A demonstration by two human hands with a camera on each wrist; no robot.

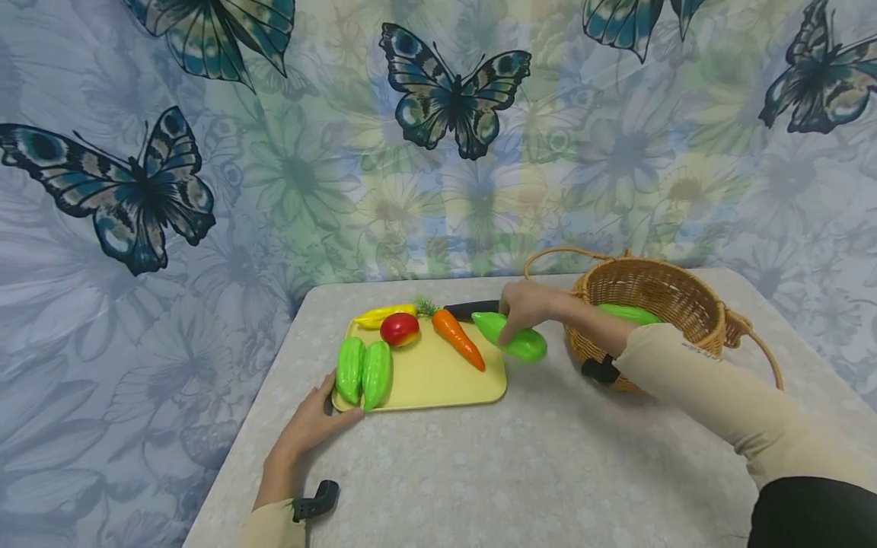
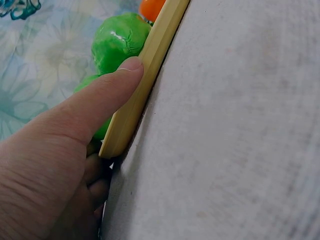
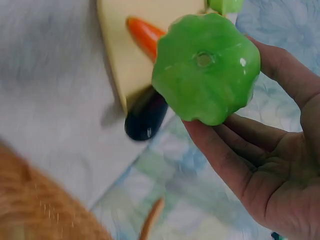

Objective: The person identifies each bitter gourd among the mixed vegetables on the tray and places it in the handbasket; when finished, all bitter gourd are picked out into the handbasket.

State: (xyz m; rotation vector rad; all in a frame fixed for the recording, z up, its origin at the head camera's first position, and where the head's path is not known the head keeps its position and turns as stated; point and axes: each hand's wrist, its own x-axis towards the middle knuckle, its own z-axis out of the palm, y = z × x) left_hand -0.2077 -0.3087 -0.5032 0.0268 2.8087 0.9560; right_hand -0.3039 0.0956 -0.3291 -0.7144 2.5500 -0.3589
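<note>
My right hand [image 1: 526, 308] grips a bright green ridged gourd [image 1: 524, 345] between thumb and fingers, over the right edge of a yellow tray [image 1: 425, 388]. In the right wrist view the gourd's scalloped end [image 3: 205, 75] faces the camera. My left hand [image 1: 311, 418] holds the tray's near left corner, its thumb along the rim in the left wrist view and its fingers partly hidden behind the corner. Two more green gourds [image 1: 350, 371] lie side by side at the tray's left. A carrot [image 1: 457, 339], a red mango-like fruit [image 1: 400, 329], a yellow pepper-like vegetable [image 1: 384, 315] and a dark eggplant [image 1: 473, 309] lie there too.
A wicker basket [image 1: 647, 281] with looped handles stands at the right of the table [image 1: 479, 472], another green vegetable [image 1: 626, 313] inside it. My right forearm passes over the basket's near side. Behind the table hangs a butterfly-patterned cloth [image 1: 308, 167].
</note>
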